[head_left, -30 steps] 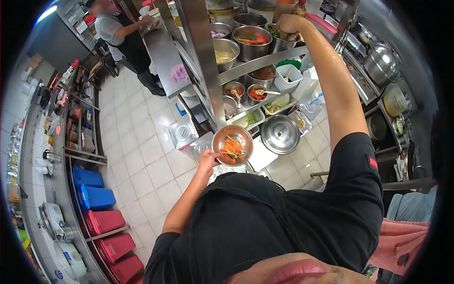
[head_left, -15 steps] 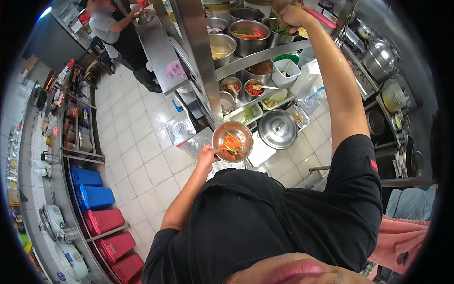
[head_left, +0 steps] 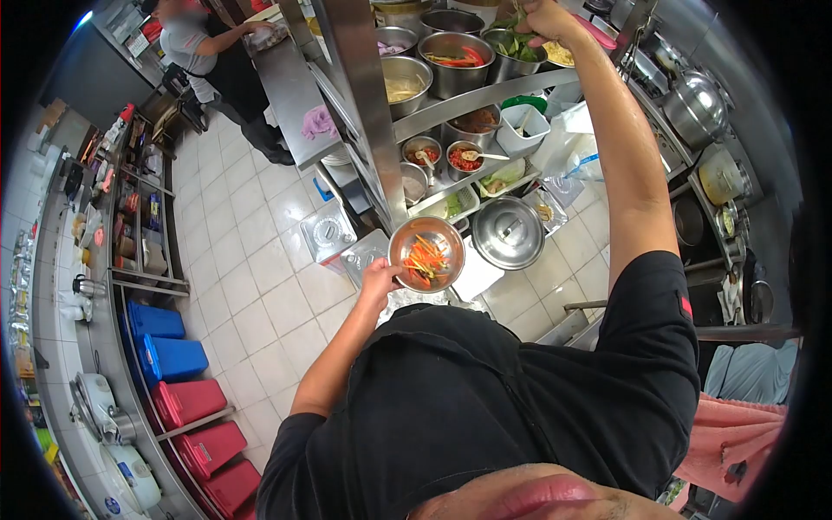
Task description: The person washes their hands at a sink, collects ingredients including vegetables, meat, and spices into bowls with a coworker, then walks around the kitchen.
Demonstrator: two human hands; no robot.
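Note:
My left hand point(head_left: 379, 282) grips the rim of a round steel bowl point(head_left: 451, 237). Thin orange, red and green vegetable strips point(head_left: 424, 260) lie inside it. Up on the shelf, my right hand point(head_left: 553, 21) pinches some green leaves point(head_left: 521, 26) just above a steel pot point(head_left: 513, 70) of similar leaves. Beside that pot stands another pot point(head_left: 457, 80) with red and orange pepper strips. A yellow shredded food point(head_left: 561, 55) sits to its right.
A lidded steel pot point(head_left: 509, 232) is right of the bowl. Containers of red chopped food point(head_left: 465, 158) fill the lower shelf. A metal post point(head_left: 368, 113) rises near my left arm. Across the aisle, a co-worker point(head_left: 221, 74) stands at a steel counter point(head_left: 290, 104).
My right hand has lifted slightly with leaves in its fingers, out of the leaf pot. The bowl has shifted up very slightly. The co-worker's arm has moved lower toward the counter.

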